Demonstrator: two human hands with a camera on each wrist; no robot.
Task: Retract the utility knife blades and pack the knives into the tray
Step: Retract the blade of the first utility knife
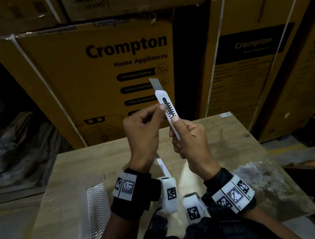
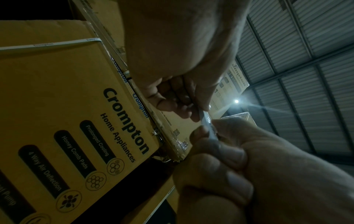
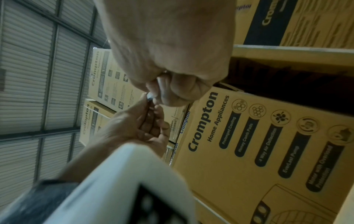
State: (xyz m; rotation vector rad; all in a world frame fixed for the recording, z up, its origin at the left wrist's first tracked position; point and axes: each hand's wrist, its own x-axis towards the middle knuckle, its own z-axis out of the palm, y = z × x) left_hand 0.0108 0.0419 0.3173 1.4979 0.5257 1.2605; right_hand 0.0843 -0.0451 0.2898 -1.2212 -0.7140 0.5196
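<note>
Both hands hold a white utility knife (image 1: pixel 168 110) upright above the wooden table (image 1: pixel 236 149). Its steel blade (image 1: pixel 155 83) sticks out of the top end. My right hand (image 1: pixel 175 135) grips the lower handle with the thumb lying on the black slider track. My left hand (image 1: pixel 160 108) pinches the knife's upper body from the left. In the left wrist view the knife (image 2: pixel 207 122) is a thin sliver between both hands. A second white knife (image 1: pixel 164 166) lies on the table, partly hidden by my left wrist. A white tray with a ribbed wall (image 1: pixel 98 213) stands at the near left.
Stacked yellow Crompton cartons (image 1: pixel 107 76) rise like a wall right behind the table's far edge. More cartons (image 1: pixel 265 65) stand to the right. Dark bundled clutter (image 1: pixel 5 139) lies left of the table. The table's right part is stained and bare.
</note>
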